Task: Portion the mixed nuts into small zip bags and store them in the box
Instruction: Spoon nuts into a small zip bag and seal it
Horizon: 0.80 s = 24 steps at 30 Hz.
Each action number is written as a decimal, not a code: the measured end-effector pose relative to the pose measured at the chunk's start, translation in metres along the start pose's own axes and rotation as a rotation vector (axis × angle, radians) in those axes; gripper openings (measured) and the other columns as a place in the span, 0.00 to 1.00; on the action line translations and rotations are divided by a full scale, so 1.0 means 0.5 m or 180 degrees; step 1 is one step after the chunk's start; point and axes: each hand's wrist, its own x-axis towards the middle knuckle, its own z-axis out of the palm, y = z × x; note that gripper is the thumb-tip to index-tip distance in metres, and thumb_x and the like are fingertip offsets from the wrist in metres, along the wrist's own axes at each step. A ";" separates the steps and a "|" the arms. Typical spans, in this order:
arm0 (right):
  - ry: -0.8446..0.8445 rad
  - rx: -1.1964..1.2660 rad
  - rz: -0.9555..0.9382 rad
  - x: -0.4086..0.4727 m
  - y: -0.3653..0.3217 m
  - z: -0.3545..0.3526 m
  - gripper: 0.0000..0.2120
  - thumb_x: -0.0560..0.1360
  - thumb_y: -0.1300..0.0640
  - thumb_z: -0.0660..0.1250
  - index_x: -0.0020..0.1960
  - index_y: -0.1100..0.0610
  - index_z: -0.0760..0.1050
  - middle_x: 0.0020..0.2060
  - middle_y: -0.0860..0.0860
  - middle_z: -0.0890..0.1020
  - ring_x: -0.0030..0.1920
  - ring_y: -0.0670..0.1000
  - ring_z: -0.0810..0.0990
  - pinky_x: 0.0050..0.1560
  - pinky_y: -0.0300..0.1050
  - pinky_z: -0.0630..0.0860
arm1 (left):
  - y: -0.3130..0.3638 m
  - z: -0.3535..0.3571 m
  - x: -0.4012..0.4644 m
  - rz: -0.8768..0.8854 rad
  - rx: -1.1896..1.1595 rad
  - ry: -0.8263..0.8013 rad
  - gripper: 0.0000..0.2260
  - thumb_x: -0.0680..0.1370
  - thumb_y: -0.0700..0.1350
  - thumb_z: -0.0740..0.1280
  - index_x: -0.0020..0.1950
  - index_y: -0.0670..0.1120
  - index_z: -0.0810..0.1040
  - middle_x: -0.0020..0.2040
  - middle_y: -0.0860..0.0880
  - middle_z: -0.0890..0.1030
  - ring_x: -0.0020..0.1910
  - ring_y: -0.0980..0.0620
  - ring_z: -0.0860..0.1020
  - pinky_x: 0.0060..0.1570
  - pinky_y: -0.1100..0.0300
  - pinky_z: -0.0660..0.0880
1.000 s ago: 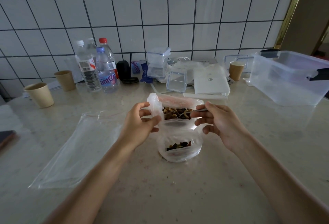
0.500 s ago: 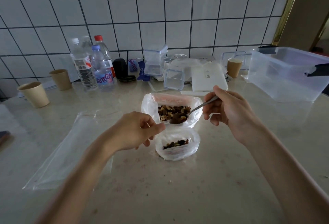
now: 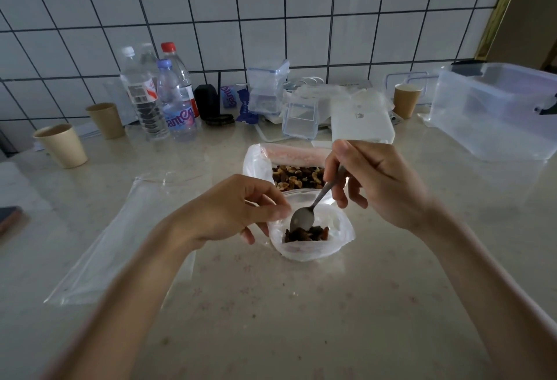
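A clear plastic water bottle with a pale blue cap (image 3: 177,108) near the tiled wall carries a label reading roughly "bamen"; the other bottle labels are too small to read, and the white flat box (image 3: 361,121) behind bears a faint logo I cannot make out. At the middle of the pale marble countertop (image 3: 271,319), the left hand (image 3: 229,213) pinches the rim of a small clear zip bag (image 3: 310,247), mouth opening upward, with dark mixed nuts (image 3: 307,233) in its bottom. The right hand (image 3: 376,186) grips a grey metal spoon (image 3: 313,207), handle slanting up-right, bowl down inside the bag. Just behind stands the larger clear nut bag (image 3: 259,165). The large clear plastic storage box (image 3: 494,114) sits far right.
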 end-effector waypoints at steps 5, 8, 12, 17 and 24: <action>0.0067 -0.0123 -0.0148 -0.001 0.002 -0.006 0.22 0.84 0.43 0.55 0.42 0.54 0.78 0.33 0.57 0.81 0.30 0.59 0.80 0.30 0.38 0.69 | -0.010 -0.007 0.007 0.0026 0.0214 0.0128 0.02 0.79 0.50 0.74 0.47 0.55 0.86 0.41 0.55 0.87 0.39 0.58 0.85 0.33 0.66 0.78; 0.0151 -0.0077 -0.0093 0.000 0.003 -0.005 0.21 0.85 0.44 0.56 0.41 0.54 0.78 0.32 0.57 0.81 0.30 0.62 0.79 0.28 0.41 0.68 | -0.021 -0.008 0.010 0.0045 0.0371 0.0220 0.01 0.79 0.50 0.74 0.48 0.55 0.86 0.42 0.56 0.87 0.39 0.57 0.86 0.33 0.66 0.78; 0.0532 0.0172 0.0116 0.004 0.004 -0.011 0.22 0.87 0.50 0.55 0.41 0.58 0.77 0.28 0.56 0.79 0.28 0.66 0.75 0.24 0.46 0.64 | -0.020 -0.009 0.012 0.0005 0.0381 0.0247 0.03 0.79 0.51 0.74 0.50 0.54 0.86 0.43 0.56 0.87 0.40 0.56 0.86 0.33 0.66 0.79; 0.1371 0.0735 0.0784 0.007 0.016 -0.025 0.22 0.88 0.50 0.56 0.41 0.60 0.77 0.28 0.58 0.79 0.27 0.56 0.75 0.25 0.45 0.65 | -0.017 -0.018 0.012 -0.0250 0.0267 0.0601 0.14 0.78 0.60 0.70 0.47 0.50 0.85 0.40 0.55 0.87 0.39 0.58 0.86 0.33 0.65 0.78; 0.1835 0.0679 0.1382 0.013 0.038 -0.035 0.21 0.88 0.50 0.54 0.44 0.59 0.76 0.28 0.56 0.80 0.27 0.54 0.78 0.24 0.44 0.67 | -0.061 -0.006 0.051 -0.0596 0.1072 0.1972 0.28 0.75 0.73 0.62 0.48 0.48 0.79 0.40 0.51 0.84 0.44 0.53 0.81 0.41 0.57 0.74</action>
